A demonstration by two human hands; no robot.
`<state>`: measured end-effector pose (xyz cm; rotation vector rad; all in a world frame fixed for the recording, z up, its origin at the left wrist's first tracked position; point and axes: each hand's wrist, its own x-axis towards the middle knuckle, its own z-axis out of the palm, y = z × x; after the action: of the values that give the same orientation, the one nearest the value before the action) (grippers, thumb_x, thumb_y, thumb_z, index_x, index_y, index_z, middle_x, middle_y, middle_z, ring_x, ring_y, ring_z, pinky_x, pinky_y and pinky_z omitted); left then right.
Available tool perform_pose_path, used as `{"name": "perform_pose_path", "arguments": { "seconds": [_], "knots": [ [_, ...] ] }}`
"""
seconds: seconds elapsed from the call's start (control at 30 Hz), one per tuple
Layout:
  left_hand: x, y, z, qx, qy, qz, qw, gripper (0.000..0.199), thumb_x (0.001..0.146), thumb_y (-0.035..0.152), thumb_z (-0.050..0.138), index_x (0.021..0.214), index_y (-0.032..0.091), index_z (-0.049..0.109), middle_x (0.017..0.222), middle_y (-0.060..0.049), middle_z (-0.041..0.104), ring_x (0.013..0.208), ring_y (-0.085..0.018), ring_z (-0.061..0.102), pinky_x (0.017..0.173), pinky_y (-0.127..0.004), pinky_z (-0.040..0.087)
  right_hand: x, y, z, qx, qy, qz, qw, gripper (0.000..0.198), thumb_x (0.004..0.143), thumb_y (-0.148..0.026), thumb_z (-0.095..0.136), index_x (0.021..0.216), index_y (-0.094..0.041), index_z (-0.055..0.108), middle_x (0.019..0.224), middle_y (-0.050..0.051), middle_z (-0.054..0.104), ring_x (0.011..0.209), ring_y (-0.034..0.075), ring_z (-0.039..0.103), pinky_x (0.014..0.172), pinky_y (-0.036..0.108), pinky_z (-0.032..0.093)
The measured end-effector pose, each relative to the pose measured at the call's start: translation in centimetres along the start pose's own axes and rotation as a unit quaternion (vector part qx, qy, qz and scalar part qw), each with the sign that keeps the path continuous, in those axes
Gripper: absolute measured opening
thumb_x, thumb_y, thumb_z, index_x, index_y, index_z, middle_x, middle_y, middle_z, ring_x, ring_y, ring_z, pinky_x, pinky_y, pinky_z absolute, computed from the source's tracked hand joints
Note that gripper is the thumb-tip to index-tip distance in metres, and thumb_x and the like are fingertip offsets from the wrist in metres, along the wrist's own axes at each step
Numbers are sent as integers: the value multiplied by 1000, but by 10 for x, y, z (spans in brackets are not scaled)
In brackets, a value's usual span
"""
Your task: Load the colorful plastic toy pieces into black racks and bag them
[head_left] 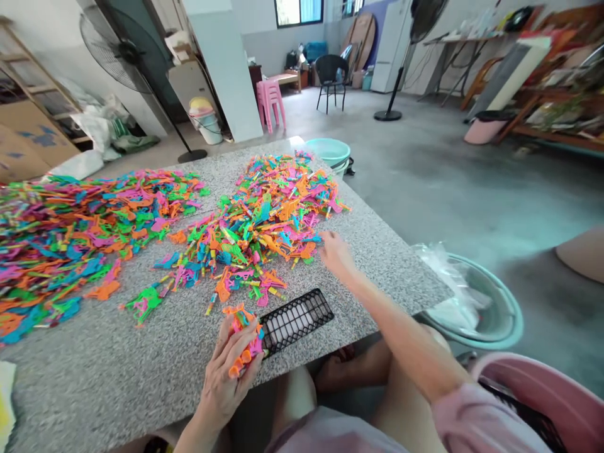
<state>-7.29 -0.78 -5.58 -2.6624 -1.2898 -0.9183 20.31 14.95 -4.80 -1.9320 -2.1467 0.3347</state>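
Note:
My left hand [231,358] is closed around a bunch of small plastic toys [246,343] in orange, pink and blue, at the left end of a black lattice basket [297,322]. The basket lies near the table's front edge, and white shows through its mesh. At the right side of a big heap of bright plastic toys [268,217], my right hand [336,253] has its fingertips pinched at a blue toy [312,239]. Several loose toys, among them a green one [146,303], lie between the heap and my left hand.
A second toy heap [94,220] covers the table's far left. Beyond the speckled table [141,377] stands a teal tub [330,150]. At right are a teal basin [509,314] with clear plastic bags and a pink tub [533,371]. A standing fan [129,53] is behind.

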Motion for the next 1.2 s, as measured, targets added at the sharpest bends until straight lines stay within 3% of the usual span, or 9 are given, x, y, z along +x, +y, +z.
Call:
{"name": "perform_pose_path", "arguments": {
  "seconds": [0.17, 0.33, 0.43, 0.53, 0.6, 0.73, 0.83, 1.0, 1.2],
  "knots": [
    [6, -1, 2, -10, 11, 7, 1000, 34, 94, 16, 56, 127, 15, 52, 124, -13, 66, 145, -30, 31, 111, -54, 41, 24, 56, -12, -35, -21, 25, 999, 22, 93, -8, 43, 104, -14, 62, 110, 15, 67, 106, 22, 62, 88, 29, 45],
    [7, 5, 2, -17, 4, -27, 999, 32, 93, 19, 57, 126, 18, 54, 122, -12, 67, 136, -29, 46, 111, -52, 42, -36, 56, 5, 148, 19, 47, 988, 11, 91, -24, 51, 92, -17, 60, 92, 10, 71, 85, 21, 68, 79, 33, 50],
    [9, 7, 1, -34, -11, -41, 999, 32, 93, 19, 58, 125, 19, 52, 125, -11, 66, 124, -25, 59, 114, -52, 37, -87, 23, 29, 391, -83, 23, 916, 15, 88, -35, 56, 93, -21, 55, 81, 4, 71, 69, 19, 68, 67, 32, 55],
    [12, 9, 0, -41, -21, -46, 998, 29, 93, 19, 58, 122, 18, 52, 127, -12, 65, 127, -25, 56, 116, -54, 33, -120, -26, 52, 508, -173, -5, 844, 18, 84, -35, 61, 94, -21, 55, 87, 2, 72, 72, 17, 69, 67, 31, 56],
    [13, 9, -1, -44, -29, -42, 998, 29, 94, 19, 57, 122, 17, 51, 130, -14, 63, 131, -25, 52, 117, -54, 32, -126, -52, 61, 490, -187, -24, 851, 15, 83, -28, 62, 93, -20, 56, 87, 2, 72, 73, 16, 68, 66, 27, 53],
    [11, 8, -1, -45, -31, -38, 998, 31, 95, 20, 55, 125, 18, 49, 131, -14, 62, 133, -26, 50, 117, -56, 31, -114, -73, 58, 309, -191, -83, 928, 11, 78, -21, 67, 83, -19, 57, 70, 0, 67, 64, 15, 63, 58, 24, 41],
    [10, 9, -1, -47, -28, -44, 998, 32, 95, 21, 55, 127, 18, 48, 131, -13, 62, 135, -26, 48, 117, -55, 32, -106, -80, 48, 192, -192, -109, 956, 8, 82, -23, 64, 86, -18, 60, 73, 3, 69, 68, 18, 64, 59, 25, 37],
    [16, 13, -3, -41, -13, -57, 997, 54, 92, 43, 60, 138, 17, 46, 128, -12, 64, 140, -33, 39, 113, -53, 38, -116, -93, 42, 96, -217, -154, 959, 20, 87, -23, 58, 104, -14, 62, 88, 12, 73, 80, 24, 69, 62, 27, 38],
    [19, 9, 6, -34, 50, -58, 996, 26, 91, 31, 64, 115, 22, 64, 116, -7, 70, 135, -29, 46, 110, -55, 42, -82, -51, 32, 209, -203, -189, 938, 23, 82, -17, 64, 105, -19, 62, 90, 3, 72, 81, 17, 67, 72, 25, 46]
  ]
}}
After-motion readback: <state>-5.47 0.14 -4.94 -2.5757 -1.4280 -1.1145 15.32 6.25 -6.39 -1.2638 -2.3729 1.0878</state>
